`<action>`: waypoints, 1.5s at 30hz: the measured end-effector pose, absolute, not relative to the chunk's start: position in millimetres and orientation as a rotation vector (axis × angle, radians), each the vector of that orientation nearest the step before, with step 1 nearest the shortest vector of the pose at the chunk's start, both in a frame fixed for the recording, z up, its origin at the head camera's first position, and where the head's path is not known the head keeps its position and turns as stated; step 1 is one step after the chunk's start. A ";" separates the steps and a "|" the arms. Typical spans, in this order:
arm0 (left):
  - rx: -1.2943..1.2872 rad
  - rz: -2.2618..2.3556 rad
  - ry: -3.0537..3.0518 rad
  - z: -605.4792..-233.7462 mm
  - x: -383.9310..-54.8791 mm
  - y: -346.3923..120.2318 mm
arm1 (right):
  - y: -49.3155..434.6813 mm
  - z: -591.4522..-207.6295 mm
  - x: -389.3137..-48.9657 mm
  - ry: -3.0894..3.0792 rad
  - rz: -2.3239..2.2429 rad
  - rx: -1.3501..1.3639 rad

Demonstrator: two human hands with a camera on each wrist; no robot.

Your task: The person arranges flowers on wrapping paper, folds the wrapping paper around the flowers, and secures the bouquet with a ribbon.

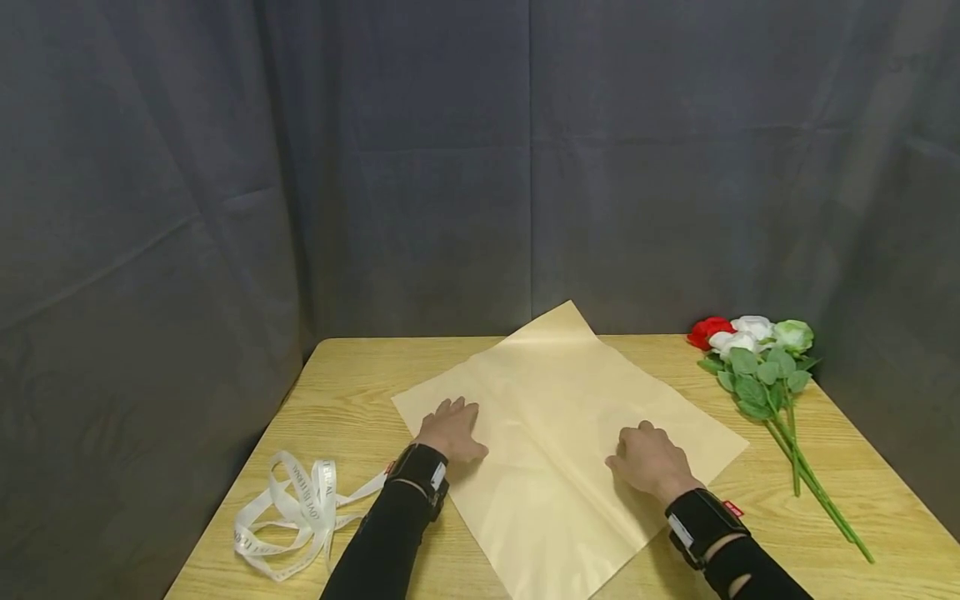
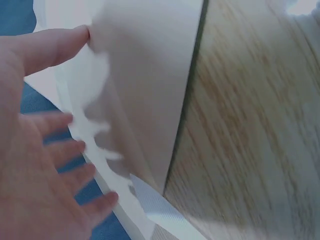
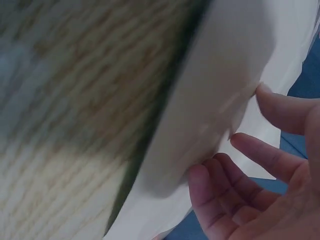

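A sheet of tan wrapping paper [image 1: 540,408] lies cornerwise on the table, its far corner reaching past the back edge against the curtain. Over its left side is my left hand [image 1: 452,429], fingers spread and thumb out; in the left wrist view that hand [image 2: 50,150] casts a shadow on the sheet and grips nothing. My right hand [image 1: 651,458] is at the right side of the paper. Seen from the right wrist, its fingers [image 3: 215,185] are loosely bent with the tips at the paper's surface, and the thumb stands apart from them.
White printed ribbon [image 1: 318,508] sits in loose loops at the table's left, partly behind the left forearm. Red, white and pale green artificial roses [image 1: 750,337] with long green stems lie on the right. Dark curtains [image 1: 420,167] enclose the wooden table [image 1: 360,367] at back and sides.
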State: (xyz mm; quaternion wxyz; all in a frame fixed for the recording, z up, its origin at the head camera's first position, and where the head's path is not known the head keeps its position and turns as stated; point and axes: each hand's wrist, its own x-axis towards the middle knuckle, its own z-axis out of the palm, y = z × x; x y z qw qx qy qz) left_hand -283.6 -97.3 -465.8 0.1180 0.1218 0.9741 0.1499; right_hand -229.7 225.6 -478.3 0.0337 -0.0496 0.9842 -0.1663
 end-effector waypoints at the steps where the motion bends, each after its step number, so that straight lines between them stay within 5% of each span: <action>1: 0.383 0.455 2.837 -466.2 -284.1 -97.0 | 224.9 -478.2 -230.0 3.025 -0.512 -0.160; 45: 0.352 0.288 2.924 -489.3 -271.5 -75.2 | 229.6 -477.8 -228.4 2.919 -0.440 -0.267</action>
